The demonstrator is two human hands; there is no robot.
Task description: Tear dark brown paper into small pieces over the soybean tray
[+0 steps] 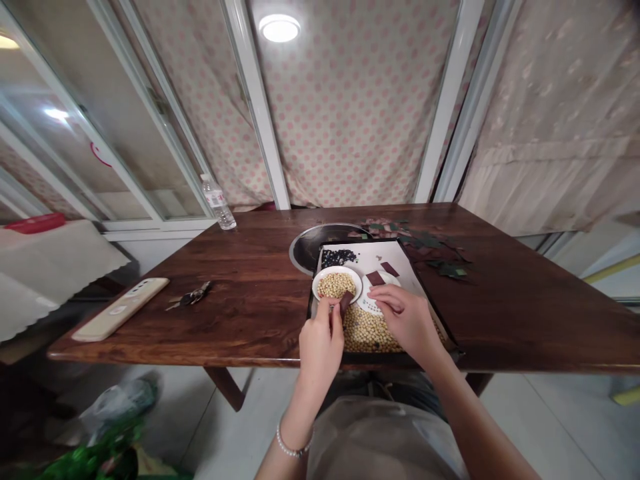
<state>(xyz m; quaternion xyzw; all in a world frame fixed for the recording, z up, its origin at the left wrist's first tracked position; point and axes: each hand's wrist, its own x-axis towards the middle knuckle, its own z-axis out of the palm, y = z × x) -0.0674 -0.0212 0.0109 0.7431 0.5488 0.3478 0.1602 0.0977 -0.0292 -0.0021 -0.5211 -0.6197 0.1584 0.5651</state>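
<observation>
Head cam: got the black-rimmed tray (369, 251) at the near edge of the wooden table (250, 300), right of the middle. Lots around it tbh. Phone (120, 310) by the table's left corner, keys (193, 295) just right of that, water bottle (219, 203) at the far-left corner. Round dark inset w/ a metal ring (300, 250) partly under the tray's far-left corner, messy green + pinkish scraps (425, 240) past its far-right corner.

Inside the tray: dark beans (337, 257) in the far-left corner, white bowl (316, 285) of yellowish beans (336, 285) along the left edge, white plate (367, 303) right beside it, loose pale beans (370, 330) along the near edge. My R hand (405, 317) blocks part of the plate; fingers bunched over it, can't tell if anything's btwn them.

My L hand (323, 340) has a brown piece (345, 304) pinched btwn thumb + fingers, over the bowl's near-right rim. It's small, flat, dark reddish-brown, straight-edged, held tilted. Similar pcs: one on the plate (376, 278), one nr the tray's right edge (390, 269).
</observation>
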